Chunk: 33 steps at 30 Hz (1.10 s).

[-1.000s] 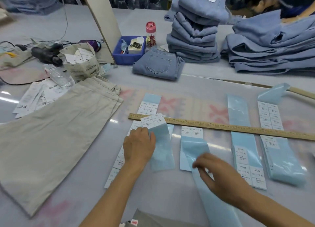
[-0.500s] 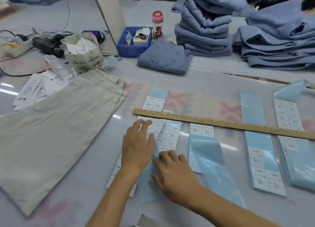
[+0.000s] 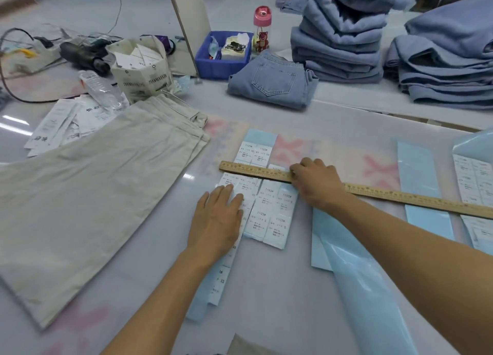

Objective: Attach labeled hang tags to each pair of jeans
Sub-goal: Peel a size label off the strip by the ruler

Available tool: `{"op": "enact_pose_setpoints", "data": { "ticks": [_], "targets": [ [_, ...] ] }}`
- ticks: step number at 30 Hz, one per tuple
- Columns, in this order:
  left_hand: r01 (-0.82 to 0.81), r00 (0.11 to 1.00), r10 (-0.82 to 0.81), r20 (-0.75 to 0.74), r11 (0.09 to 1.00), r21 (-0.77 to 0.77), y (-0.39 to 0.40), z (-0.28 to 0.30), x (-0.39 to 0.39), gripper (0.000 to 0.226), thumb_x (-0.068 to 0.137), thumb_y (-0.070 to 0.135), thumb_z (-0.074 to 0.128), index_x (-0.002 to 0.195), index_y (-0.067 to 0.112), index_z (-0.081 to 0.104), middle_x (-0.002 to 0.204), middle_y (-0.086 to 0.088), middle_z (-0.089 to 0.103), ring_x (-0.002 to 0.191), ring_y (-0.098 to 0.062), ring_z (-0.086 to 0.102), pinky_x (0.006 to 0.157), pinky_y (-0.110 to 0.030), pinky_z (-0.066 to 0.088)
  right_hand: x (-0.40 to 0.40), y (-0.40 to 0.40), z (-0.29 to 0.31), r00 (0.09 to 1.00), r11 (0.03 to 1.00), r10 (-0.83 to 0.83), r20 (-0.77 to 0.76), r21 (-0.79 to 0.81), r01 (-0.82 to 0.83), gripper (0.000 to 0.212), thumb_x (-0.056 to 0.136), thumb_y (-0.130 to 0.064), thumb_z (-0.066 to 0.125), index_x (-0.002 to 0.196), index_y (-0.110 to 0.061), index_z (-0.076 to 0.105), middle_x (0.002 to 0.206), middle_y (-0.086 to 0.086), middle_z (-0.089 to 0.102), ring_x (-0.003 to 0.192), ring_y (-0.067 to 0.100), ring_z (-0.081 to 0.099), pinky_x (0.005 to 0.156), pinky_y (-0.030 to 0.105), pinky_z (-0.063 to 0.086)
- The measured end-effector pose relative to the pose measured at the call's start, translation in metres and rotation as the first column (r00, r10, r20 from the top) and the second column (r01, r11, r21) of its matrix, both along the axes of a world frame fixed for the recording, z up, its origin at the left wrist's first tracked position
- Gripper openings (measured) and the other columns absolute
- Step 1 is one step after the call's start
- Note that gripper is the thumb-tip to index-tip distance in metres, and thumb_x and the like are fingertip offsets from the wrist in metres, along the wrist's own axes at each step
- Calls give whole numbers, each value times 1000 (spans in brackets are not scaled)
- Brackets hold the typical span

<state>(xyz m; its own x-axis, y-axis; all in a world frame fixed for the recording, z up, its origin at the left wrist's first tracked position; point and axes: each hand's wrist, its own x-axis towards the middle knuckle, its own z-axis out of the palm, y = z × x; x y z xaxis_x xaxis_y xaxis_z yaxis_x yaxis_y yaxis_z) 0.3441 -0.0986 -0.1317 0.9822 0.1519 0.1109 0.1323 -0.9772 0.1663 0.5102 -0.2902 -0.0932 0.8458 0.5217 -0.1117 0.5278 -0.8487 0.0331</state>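
Note:
Strips of white size labels on pale blue backing lie in front of me, partly under a long wooden ruler. My left hand presses flat on the leftmost label strip, fingers straight. My right hand grips the ruler near its left end, fingers curled over its far edge and thumb at the near edge. One folded pair of blue jeans lies behind, with two stacks of folded jeans further back. White hang tags are scattered at the left.
Beige trousers cover the left of the table. Behind them are a paper box of tags, a plastic bottle, a black tool, a blue bin and a pink bottle. Blue backing strips lie at right.
My right hand left the label strip and moved up and right onto the ruler. My left hand stayed pressed on the left strip. The labels now lie flat.

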Motion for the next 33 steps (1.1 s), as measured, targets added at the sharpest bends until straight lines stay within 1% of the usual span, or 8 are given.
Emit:
{"op": "enact_pose_setpoints", "data": {
  "ticks": [4, 10, 14, 17, 21, 24, 29, 33],
  "targets": [
    [18, 998, -19, 68, 1000, 11, -6, -1, 5, 32, 98, 18, 60, 129, 10, 64, 132, -11, 59, 120, -31, 58, 99, -45, 47, 1, -4, -3, 987, 996, 82, 136, 17, -85, 20, 101, -17, 48, 119, -17, 57, 117, 6, 54, 108, 30, 50, 85, 42, 44],
    [-53, 998, 54, 27, 998, -43, -15, 8, 22, 41, 108, 25, 34, 147, 16, 45, 150, -3, 46, 140, -23, 40, 117, -44, 30, -17, -9, 5, 993, 979, 120, 17, 163, -121, 35, 105, -29, 44, 137, -20, 53, 135, 6, 52, 119, 30, 49, 95, 45, 43],
    [-115, 940, 186, 286, 962, -246, -36, 30, -5, 28, 91, -4, 58, 116, 4, 69, 110, -11, 69, 99, -33, 63, 77, -45, 56, -35, -45, 27, 999, 859, -18, -33, 510, 33, 31, 103, -20, 51, 132, -18, 60, 126, 2, 57, 112, 22, 56, 93, 39, 47],
    [40, 940, 64, 336, 954, -295, -65, 35, -22, 26, 88, -3, 62, 109, 8, 72, 102, -6, 71, 94, -28, 64, 73, -43, 58, -67, -96, 33, 978, 769, -162, -129, 605, 207, 25, 99, -15, 57, 123, -20, 62, 109, -7, 56, 94, 11, 58, 85, 28, 48],
    [362, 926, -304, 222, 881, -303, -110, 34, -16, 36, 87, 1, 71, 122, 10, 70, 116, -5, 69, 105, -29, 65, 83, -44, 56, -124, -148, 24, 687, 584, -447, -573, 394, 709, 43, 91, -37, 69, 127, -33, 47, 105, -7, 60, 92, 10, 62, 79, 32, 50],
    [420, 904, -423, 65, 847, -326, -131, 26, -4, 52, 96, 8, 60, 146, 18, 51, 154, -3, 46, 142, -25, 42, 114, -38, 36, -155, -159, 16, 630, 617, -437, -642, 296, 730, 38, 87, -34, 74, 117, -31, 51, 85, -6, 66, 80, 8, 63, 70, 28, 48],
    [409, 911, -368, 184, 862, -301, -138, 30, 5, 72, 68, -16, 68, 135, 11, 63, 148, -12, 54, 134, -35, 54, 109, -50, 45, -187, -157, 18, 689, 757, -303, -659, 273, 594, 10, 82, -19, 67, 76, -26, 68, 77, -8, 69, 70, 2, 59, 73, 21, 50],
    [433, 900, -433, 56, 868, -242, -142, 18, 7, 51, 103, 23, 52, 153, 20, 41, 164, -1, 32, 153, -23, 25, 125, -40, 9, -196, -154, 25, 779, 948, -111, -617, 169, 268, 11, 86, -31, 56, 92, -28, 65, 93, -10, 68, 84, 7, 60, 79, 22, 48]
  ]
}}
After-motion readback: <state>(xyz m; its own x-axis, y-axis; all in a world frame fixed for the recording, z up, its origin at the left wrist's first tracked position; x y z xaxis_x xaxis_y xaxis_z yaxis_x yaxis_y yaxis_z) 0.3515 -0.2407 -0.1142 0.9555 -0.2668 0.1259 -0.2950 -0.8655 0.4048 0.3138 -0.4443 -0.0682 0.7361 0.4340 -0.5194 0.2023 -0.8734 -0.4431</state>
